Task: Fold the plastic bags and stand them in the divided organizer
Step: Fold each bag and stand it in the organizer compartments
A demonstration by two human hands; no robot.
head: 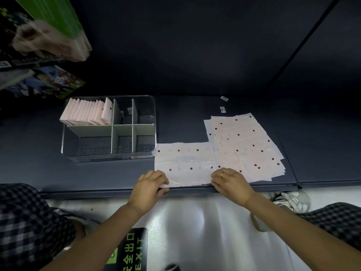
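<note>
Lying flat, bag between both hands.

On the counter, the divided organizer sits left of centre, with folded bags standing in its upper-left compartment. A flat bag lies just right of it at the counter's near edge. A stack of unfolded bags lies further right, overlapping it.
</note>
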